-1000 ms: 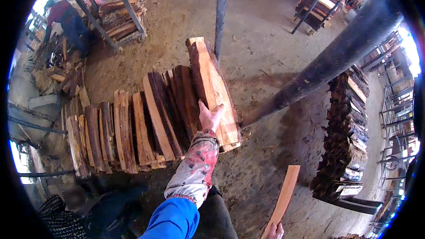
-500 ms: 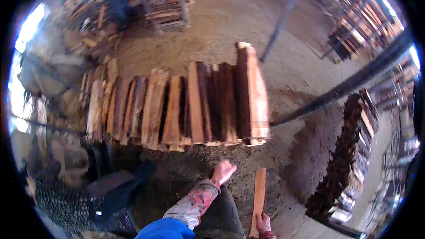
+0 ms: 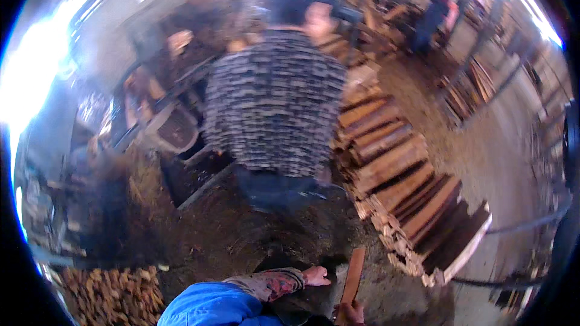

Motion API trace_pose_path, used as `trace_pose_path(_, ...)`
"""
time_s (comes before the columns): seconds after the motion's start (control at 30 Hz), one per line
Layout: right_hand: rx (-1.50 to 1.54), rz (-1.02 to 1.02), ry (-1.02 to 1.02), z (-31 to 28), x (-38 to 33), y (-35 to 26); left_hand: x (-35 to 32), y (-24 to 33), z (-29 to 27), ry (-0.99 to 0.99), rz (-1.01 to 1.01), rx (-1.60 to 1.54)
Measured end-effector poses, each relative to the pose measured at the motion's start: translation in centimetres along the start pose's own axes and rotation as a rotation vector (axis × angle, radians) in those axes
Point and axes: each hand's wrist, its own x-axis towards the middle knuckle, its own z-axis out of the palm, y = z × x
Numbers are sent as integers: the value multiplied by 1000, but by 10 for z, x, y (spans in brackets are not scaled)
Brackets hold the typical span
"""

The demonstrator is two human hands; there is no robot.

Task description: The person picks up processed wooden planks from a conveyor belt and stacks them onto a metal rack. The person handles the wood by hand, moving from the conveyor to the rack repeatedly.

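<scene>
My right hand (image 3: 350, 313) is closed around the lower end of a flat, reddish-brown wooden board (image 3: 353, 274), whose free end points forward and slightly right. My left hand (image 3: 316, 276) hangs to the left of the board, apart from it. Its fingers look loosely curled, and no object shows in them. A patterned sleeve covers that forearm, with blue cloth above it. A long stack of split wooden slabs (image 3: 417, 205) runs from the right foreground into the distance, beyond the board.
Directly ahead, a person in a dark checked top (image 3: 275, 102) has their back to me. Another person (image 3: 432, 9) is at the far right. A metal frame holds wood (image 3: 468, 93) at right. Many short pieces of wood (image 3: 112, 293) lie in a pile at lower left.
My view has swung left, so the slab stack now sits to the right and a person's back fills the middle. The board is still in my right hand.
</scene>
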Motion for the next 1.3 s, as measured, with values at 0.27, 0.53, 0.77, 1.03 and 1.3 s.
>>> trace_pose_path(0.27, -909, -313, -263, 123, 66, -54, -113, -87, -81, 114, -147, -554)
trace_pose_path(0.53, -756, -233, -813, 265, 52, -152, -234, -102, -92, 651, -173, -1609)
trace_pose_path(0.77, -680, -313, -1003, 380, -20, -209, -304, -141, -125, 938, 296, -1852)
trace_pose_path(1.03, -755, -317, -1084, 522, -66, -190, -421, -189, -188, 1178, 473, -1807)
trace_pose_path(1.3, -851, -417, -996, 609, -114, -242, -469, -214, -254, 1495, 404, -1639)
